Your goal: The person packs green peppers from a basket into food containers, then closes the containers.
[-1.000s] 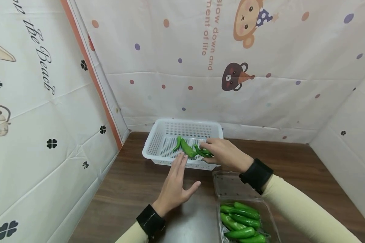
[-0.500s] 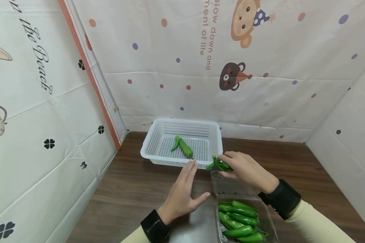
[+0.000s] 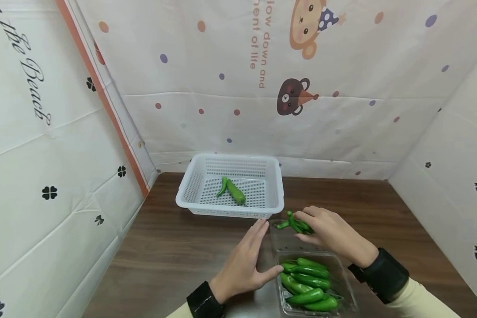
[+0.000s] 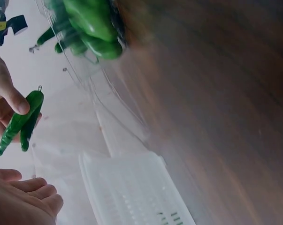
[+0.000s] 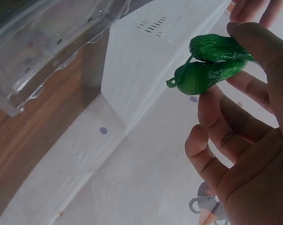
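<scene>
— What is held by the right hand [image 3: 330, 232]?
— Two peppers [image 3: 294, 223] are pinched, just in front of the basket [image 3: 191, 204].
— And the left hand [image 3: 246, 265]?
— Laid open on the tabletop [image 3: 171, 251], beside the clamshell [image 3: 347, 289].

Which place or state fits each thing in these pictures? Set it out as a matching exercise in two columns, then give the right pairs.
Things:
1. white basket
2. clear plastic box
3. right hand
4. left hand

Places or states:
A. flat on the table, fingers straight
B. near the back wall, two peppers inside
C. pinches two green peppers
D. near the front edge, many peppers inside

Pairs: 1-B, 2-D, 3-C, 4-A
</scene>
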Motion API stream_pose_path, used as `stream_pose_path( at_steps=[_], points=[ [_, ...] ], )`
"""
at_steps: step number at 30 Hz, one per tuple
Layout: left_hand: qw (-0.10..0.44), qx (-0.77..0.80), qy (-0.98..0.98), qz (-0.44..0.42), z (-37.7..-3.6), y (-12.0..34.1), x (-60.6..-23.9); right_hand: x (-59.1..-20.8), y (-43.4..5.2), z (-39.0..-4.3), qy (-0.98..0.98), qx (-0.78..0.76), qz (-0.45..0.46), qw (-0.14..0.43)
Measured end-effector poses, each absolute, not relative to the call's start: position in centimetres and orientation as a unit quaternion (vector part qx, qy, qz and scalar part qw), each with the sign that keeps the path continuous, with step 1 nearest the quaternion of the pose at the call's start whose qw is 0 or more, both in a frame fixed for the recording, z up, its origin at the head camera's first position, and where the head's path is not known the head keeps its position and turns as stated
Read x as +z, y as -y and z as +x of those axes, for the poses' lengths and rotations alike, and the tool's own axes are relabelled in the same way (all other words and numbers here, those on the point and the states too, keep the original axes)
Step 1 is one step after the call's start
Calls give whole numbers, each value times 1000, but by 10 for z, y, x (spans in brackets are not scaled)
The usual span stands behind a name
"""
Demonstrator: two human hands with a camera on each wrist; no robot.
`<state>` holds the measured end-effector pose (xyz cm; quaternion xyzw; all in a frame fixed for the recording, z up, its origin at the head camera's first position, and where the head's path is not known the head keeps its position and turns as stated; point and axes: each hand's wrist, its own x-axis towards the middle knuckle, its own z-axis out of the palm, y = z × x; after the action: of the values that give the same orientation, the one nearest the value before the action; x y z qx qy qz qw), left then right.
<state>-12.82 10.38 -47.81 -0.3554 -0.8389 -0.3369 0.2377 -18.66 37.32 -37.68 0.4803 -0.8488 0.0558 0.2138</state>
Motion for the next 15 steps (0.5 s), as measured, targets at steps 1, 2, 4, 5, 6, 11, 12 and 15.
stream_pose_path(
  at_steps=[1,2,4,5,6,11,12,15],
  points=[
    [230,-338,840,-356,-126,-105,-478,-377,-374,-185,848,55,481,217],
    [222,-341,841,-357,-125,-106,-478,-378,-375,-184,847,55,481,218],
    [215,-344,839,-363,-122,-108,-479,-379,-378,-182,848,55,480,220],
    [211,-346,838,-366,-121,-109,-479,-379,-379,-180,849,57,478,218],
    [207,-345,838,-369,-120,-110,-479,-380,-380,-179,851,57,476,216],
    [195,-344,835,-381,-117,-116,-482,-382,-386,-172,856,57,468,210],
    [194,-344,835,-383,-116,-116,-483,-382,-387,-171,857,56,467,210],
    [191,-341,835,-386,-114,-118,-485,-383,-390,-166,859,55,463,212]
  ],
)
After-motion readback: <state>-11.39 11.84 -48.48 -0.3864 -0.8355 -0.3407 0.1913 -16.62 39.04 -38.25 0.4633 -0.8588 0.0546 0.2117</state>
